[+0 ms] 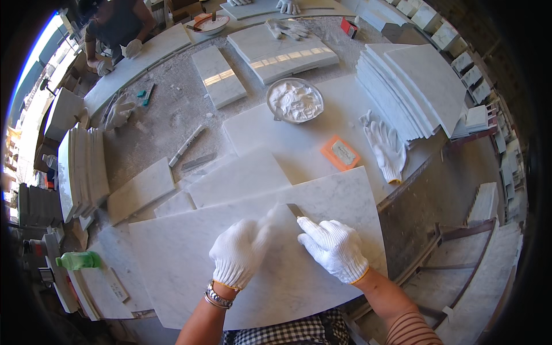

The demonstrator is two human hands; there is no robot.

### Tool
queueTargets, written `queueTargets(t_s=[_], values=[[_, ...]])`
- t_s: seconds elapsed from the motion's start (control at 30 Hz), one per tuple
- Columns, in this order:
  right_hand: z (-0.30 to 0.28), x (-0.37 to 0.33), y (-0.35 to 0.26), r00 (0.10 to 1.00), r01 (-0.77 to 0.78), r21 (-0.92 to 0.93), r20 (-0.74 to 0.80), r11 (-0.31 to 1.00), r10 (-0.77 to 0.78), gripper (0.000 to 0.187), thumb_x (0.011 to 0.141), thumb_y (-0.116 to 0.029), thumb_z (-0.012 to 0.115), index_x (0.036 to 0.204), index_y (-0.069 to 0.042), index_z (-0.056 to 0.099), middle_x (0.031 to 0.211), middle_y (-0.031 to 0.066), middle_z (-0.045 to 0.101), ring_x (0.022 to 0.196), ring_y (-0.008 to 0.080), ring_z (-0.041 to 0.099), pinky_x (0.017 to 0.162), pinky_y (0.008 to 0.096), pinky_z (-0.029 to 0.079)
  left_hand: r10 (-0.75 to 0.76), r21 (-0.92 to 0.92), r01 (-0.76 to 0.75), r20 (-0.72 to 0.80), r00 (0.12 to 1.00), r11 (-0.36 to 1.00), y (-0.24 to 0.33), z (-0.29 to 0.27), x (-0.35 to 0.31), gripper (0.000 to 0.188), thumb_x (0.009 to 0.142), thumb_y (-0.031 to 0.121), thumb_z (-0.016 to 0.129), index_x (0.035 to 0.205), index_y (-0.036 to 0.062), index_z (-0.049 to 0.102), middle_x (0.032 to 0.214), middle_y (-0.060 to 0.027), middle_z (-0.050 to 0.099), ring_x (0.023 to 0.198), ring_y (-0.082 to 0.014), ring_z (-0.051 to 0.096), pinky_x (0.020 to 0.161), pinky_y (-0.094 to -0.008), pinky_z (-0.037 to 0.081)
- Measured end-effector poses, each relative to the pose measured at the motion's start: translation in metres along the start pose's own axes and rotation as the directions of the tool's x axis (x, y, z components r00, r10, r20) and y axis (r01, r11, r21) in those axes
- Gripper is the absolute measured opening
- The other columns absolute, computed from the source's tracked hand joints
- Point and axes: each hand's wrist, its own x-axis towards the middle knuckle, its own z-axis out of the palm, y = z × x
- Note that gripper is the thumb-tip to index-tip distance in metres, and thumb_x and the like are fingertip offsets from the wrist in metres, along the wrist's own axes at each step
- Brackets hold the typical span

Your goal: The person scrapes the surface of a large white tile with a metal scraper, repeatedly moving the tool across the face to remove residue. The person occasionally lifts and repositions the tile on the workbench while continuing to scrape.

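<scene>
A large white-grey marble slab (322,198) lies in front of me, its far edge overlapping other slabs. My right hand (334,248), in a white knit glove, is closed on a small flat metal scraper blade (295,210) held low over the slab; any handle is hidden by the fingers. Beside it, my left hand (237,253), gloved too, is over the slab with its fingers smeared by motion, so I cannot see whether they hold anything. Beyond the slab stand a bowl of white paste (294,101), an orange box (340,153) and an empty white glove (384,146).
Upright slab stacks stand at right (402,92) and left (86,172). A marker pen (187,145) and a grey strip (199,161) lie left of centre. A green bottle (79,260) lies at lower left. A co-worker (118,29) and another person's gloved hands (287,7) are across the table.
</scene>
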Motion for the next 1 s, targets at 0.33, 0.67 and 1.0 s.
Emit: queueTargets(t_s=[0.33, 0.67, 1.0], values=[[0.009, -0.010, 0.003, 0.998, -0.025, 0.013, -0.060, 1.000, 0.026, 0.038, 0.085, -0.014, 0.084, 0.120, -0.002, 0.075, 0.073, 0.0045, 0.063, 0.063, 0.0225, 0.060, 0.055, 0.0366, 0.049, -0.015, 0.103, 0.009, 0.055, 0.998, 0.995, 0.008, -0.001, 0.016, 0.040, 0.092, 0.048, 0.074, 0.090, 0.0073, 0.077, 0.074, -0.0153, 0.071, 0.071, -0.0348, 0.070, 0.068, -0.0415, 0.054], [0.012, -0.011, 0.003, 0.996, -0.038, 0.019, -0.082, 0.999, 0.039, 0.038, 0.084, -0.014, 0.084, 0.119, -0.002, 0.075, 0.072, 0.0047, 0.062, 0.063, 0.0227, 0.060, 0.055, 0.0361, 0.050, -0.043, 0.123, 0.031, 0.098, 0.994, 0.992, 0.009, -0.002, 0.021, 0.044, 0.092, 0.050, 0.071, 0.090, 0.0073, 0.078, 0.073, -0.0157, 0.070, 0.071, -0.0347, 0.071, 0.068, -0.0419, 0.054], [0.012, -0.011, 0.003, 0.997, -0.032, 0.014, -0.075, 0.999, 0.033, 0.036, 0.085, -0.014, 0.084, 0.118, -0.001, 0.075, 0.073, 0.0050, 0.063, 0.062, 0.0223, 0.060, 0.055, 0.0355, 0.050, -0.066, 0.149, 0.048, 0.117, 0.991, 0.988, 0.010, -0.004, 0.024, 0.045, 0.093, 0.052, 0.071, 0.091, 0.0071, 0.078, 0.074, -0.0149, 0.071, 0.072, -0.0339, 0.071, 0.069, -0.0412, 0.054]])
